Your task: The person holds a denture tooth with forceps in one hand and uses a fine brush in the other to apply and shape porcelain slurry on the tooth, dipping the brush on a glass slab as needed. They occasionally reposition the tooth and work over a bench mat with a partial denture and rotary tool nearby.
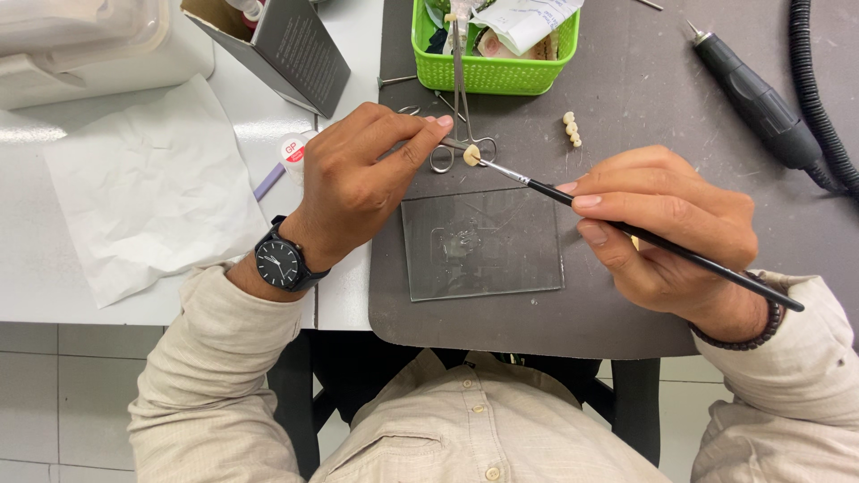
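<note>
1. Head view, left hand: the left hand is closed, thumb and forefinger pinched together on a slim metal holding instrument, at whose tip a small cream-coloured tooth-shaped crown is carried above the mat.
2. Head view, right hand: the right hand is closed in a pen grip on a thin black-handled brush with a metal ferrule; the fine tip is set against the crown.
3. Below the crown, a flat rectangular clear glass slab is laid on a smooth dark grey rubber-like mat; a faint wet smear is seen at the slab's centre.
4. Steel scissor-handled forceps are laid just behind the crown, their tips reaching into a bright green perforated plastic basket.
5. A short row of joined cream tooth units is placed on the mat, near the crown and to its right.
6. A black cylindrical motor handpiece with a ribbed hose is laid at the far right.
7. A crumpled white paper sheet is spread on the white table, well apart from the mat.
8. A black round-faced wristwatch is worn on the left wrist, a dark beaded bracelet on the right.
</note>
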